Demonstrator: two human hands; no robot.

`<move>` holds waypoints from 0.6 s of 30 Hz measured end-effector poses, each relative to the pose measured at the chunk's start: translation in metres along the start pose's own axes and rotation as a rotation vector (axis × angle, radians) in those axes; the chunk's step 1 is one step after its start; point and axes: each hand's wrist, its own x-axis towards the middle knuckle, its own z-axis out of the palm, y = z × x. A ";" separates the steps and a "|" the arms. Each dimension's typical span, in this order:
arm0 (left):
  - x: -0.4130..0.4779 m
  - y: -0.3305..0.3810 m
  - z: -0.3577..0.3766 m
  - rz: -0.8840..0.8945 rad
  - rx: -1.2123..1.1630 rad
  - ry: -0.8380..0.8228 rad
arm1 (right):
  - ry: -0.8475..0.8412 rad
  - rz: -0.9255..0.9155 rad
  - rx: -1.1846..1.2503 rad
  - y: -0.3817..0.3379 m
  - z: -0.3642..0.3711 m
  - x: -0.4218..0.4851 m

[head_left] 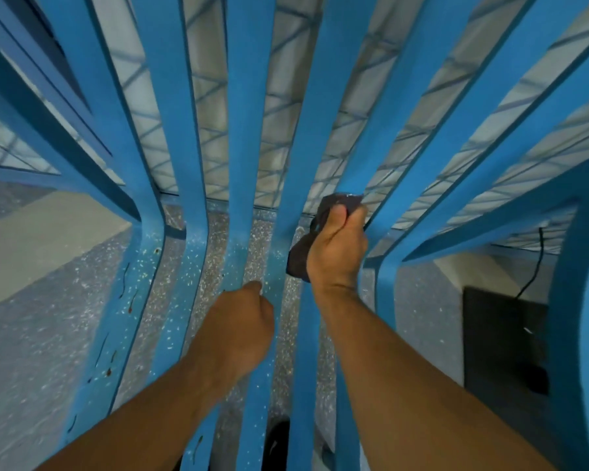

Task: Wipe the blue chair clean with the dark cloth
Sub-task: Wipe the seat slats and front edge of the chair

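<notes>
Blue chair (249,130) with long slats fills the view from above, with reddish marks (130,309) on its left slats. The right hand (337,246), fingers curled tight round the bunched dark cloth (300,256), presses it where a slat bends upward. The left hand (242,331) is curled beside a middle slat; whether it grips is unclear. Cloth hanging at a gap could snag or slip through, and slat edges may be missed.
</notes>
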 end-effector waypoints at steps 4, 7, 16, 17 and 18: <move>-0.004 0.000 -0.001 0.020 -0.033 0.053 | -0.201 0.193 -0.131 0.026 0.002 -0.026; -0.008 -0.003 -0.004 -0.001 -0.059 0.066 | -0.317 0.298 -0.227 0.031 -0.004 -0.036; -0.039 -0.010 -0.012 0.039 -0.058 0.130 | -0.387 0.437 -0.379 0.038 -0.038 -0.105; -0.044 -0.011 -0.013 0.035 -0.060 0.130 | -0.390 0.435 -0.387 0.040 -0.044 -0.117; -0.049 -0.013 -0.014 0.030 -0.064 0.128 | -0.393 0.437 -0.386 0.040 -0.051 -0.130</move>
